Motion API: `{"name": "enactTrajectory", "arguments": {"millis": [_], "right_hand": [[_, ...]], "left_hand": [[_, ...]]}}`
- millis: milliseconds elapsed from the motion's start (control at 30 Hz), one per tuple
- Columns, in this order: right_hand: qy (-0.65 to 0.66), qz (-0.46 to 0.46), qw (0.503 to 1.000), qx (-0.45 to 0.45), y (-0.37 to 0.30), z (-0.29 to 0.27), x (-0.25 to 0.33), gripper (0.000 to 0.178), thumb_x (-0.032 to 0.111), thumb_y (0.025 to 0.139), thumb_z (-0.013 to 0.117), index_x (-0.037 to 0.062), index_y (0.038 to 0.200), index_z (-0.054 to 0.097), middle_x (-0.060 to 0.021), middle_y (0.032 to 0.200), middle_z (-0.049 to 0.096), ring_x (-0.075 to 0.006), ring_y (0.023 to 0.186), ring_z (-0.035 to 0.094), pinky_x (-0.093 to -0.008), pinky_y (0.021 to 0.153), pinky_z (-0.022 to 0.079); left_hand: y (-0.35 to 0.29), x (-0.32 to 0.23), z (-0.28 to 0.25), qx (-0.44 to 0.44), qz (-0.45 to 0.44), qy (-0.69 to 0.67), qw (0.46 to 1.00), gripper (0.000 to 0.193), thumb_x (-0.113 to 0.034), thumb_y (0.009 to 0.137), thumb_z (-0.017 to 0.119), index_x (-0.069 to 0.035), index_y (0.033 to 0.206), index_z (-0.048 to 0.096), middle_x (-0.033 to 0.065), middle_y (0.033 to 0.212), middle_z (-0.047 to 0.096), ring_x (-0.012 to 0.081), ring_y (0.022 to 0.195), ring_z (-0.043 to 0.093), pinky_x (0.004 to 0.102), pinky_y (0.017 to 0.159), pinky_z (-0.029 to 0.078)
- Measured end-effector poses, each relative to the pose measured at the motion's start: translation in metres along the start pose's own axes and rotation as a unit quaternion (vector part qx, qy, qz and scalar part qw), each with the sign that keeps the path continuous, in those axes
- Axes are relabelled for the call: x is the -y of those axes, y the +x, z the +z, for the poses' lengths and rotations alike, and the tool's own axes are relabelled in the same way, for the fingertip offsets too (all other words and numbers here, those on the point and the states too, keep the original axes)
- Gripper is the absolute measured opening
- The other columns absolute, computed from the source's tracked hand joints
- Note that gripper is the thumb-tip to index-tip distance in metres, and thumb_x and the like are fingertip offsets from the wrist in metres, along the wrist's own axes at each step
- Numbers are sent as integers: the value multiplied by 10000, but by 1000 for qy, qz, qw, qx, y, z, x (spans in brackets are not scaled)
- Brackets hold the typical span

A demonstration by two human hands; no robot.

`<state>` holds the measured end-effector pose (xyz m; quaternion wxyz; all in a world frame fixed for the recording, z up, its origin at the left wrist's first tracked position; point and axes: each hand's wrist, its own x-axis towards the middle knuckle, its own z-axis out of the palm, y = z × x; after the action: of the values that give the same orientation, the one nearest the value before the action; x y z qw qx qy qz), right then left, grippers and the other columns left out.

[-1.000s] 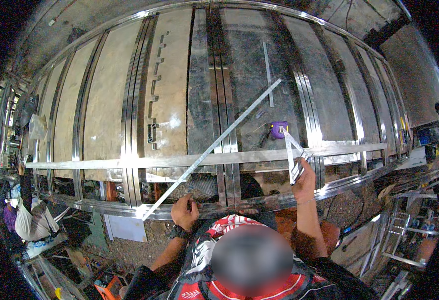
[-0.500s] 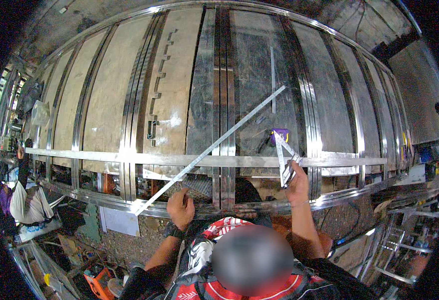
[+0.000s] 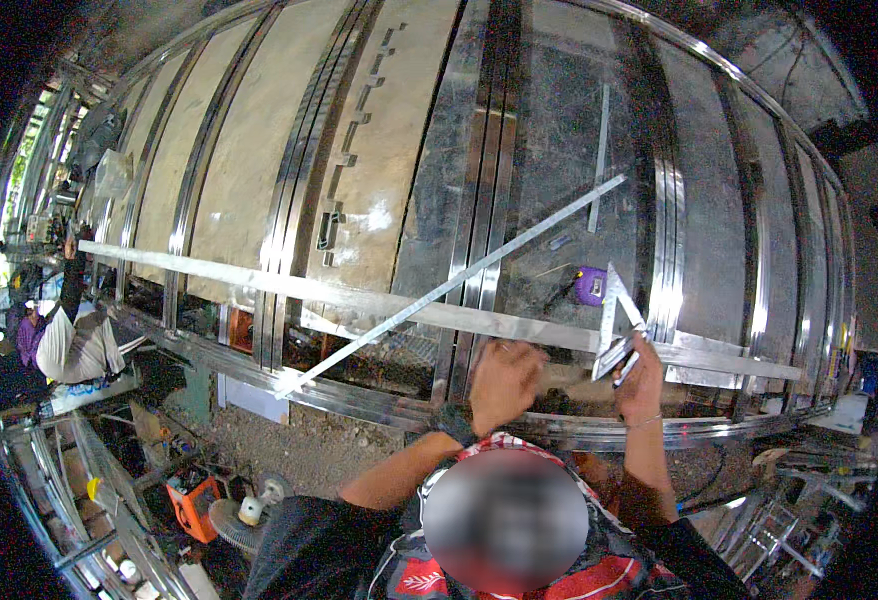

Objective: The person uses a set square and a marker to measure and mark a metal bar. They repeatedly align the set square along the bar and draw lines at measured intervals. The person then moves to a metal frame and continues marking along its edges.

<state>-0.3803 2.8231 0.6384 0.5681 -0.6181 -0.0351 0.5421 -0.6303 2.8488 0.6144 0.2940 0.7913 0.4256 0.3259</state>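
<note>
My right hand (image 3: 643, 378) grips a silver triangular square (image 3: 611, 318) by its lower corner, over the right part of a long flat metal bar (image 3: 359, 297). My left hand (image 3: 507, 382) is just below that bar, near the middle; its fingers are blurred, and I see nothing held. A thin steel ruler-like strip (image 3: 459, 277) slants across the bar and the frame. Just left of the square's upper tip lies a purple tape measure (image 3: 591, 286) with yellow trim.
Shiny metal profiles (image 3: 664, 230) run across a large frame over board panels (image 3: 249, 180). Another thin strip (image 3: 600, 160) lies on the dark panel. A white cloth bag (image 3: 69, 345) hangs at left. An orange tool (image 3: 193, 508) and a fan-like disc (image 3: 239, 522) stand on the ground.
My left hand has moved right, away from the slanting strip's lower end towards the right hand. The view has shifted and tilted. The square stays in my right hand.
</note>
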Motion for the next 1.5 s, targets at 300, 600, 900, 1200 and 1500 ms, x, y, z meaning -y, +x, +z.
{"name": "enactTrajectory", "arguments": {"millis": [300, 600, 900, 1200, 1500], "right_hand": [[-1, 14, 1000, 5, 29, 13, 15, 197, 327, 938, 658, 146, 1000, 614, 18, 774, 631, -110, 615, 582, -264, 499, 436], [10, 34, 998, 50, 21, 21, 2, 144, 228, 935, 682, 102, 965, 619, -22, 743, 623, -122, 514, 554, -268, 415, 432], [35, 4, 999, 35, 1, 12, 3, 119, 148, 896, 731, 65, 951, 665, -10, 790, 655, -122, 527, 573, -264, 425, 429], [69, -56, 993, 71, -43, 82, 11, 169, 195, 850, 795, 101, 948, 694, 14, 751, 652, -74, 557, 534, -224, 484, 411], [11, -164, 985, 50, -58, 114, 10, 176, 229, 885, 773, 79, 937, 698, 81, 669, 542, -19, 553, 450, -208, 489, 341]], "left_hand": [[27, 22, -13, -11, -120, 25, 992, 207, -102, 878, 619, -52, 1074, 660, 187, 998, 648, 417, 912, 591, 510, 761, 488], [121, 80, -5, -44, -129, 145, 980, 387, -180, 851, 700, -66, 1208, 602, 188, 1096, 578, 400, 1048, 550, 504, 886, 459], [162, 105, 6, 97, -235, 52, 966, 229, -253, 832, 728, -37, 906, 739, 154, 908, 658, 324, 841, 647, 448, 719, 520], [143, -15, -66, 82, -320, -339, 881, 109, 2, 938, 590, 33, 998, 676, 44, 838, 681, 120, 686, 621, 302, 606, 526], [121, -30, -84, 76, -326, -634, 697, 216, 38, 893, 559, 37, 1097, 631, 135, 1028, 711, 246, 915, 697, 322, 852, 551]]}}
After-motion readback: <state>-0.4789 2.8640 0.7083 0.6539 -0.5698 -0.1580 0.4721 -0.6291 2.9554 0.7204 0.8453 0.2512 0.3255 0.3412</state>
